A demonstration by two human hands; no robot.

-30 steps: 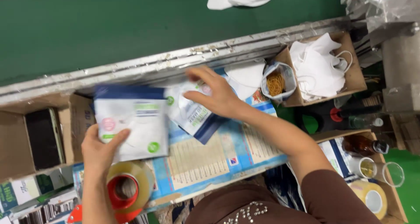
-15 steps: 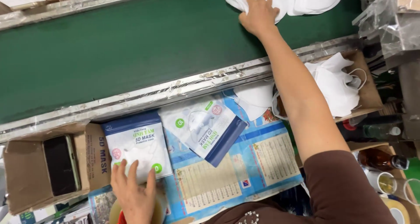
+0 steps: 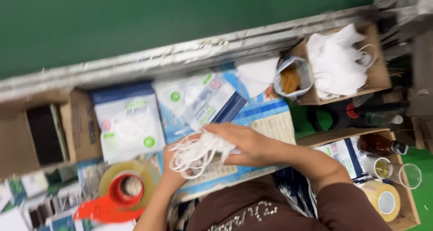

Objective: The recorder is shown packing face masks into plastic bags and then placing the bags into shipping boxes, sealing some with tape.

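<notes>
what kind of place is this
Probably a packing line in a face-mask factory. A green conveyor belt runs past the bench, both hands hold white masks, printed mask pouches lie ready, and a tape dispenser sits beside them.

Two white-blue mask packets [image 3: 128,122] [image 3: 198,100] (blurred, seemingly overlapping).

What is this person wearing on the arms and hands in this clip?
Both hands are bare: no gloves, rings or watch can be seen on the left hand or the right hand. The forearms are uncovered too. A dark brown sleeve covers the right upper arm down to about the elbow, part of a brown top with small shiny studs across the front.
</notes>
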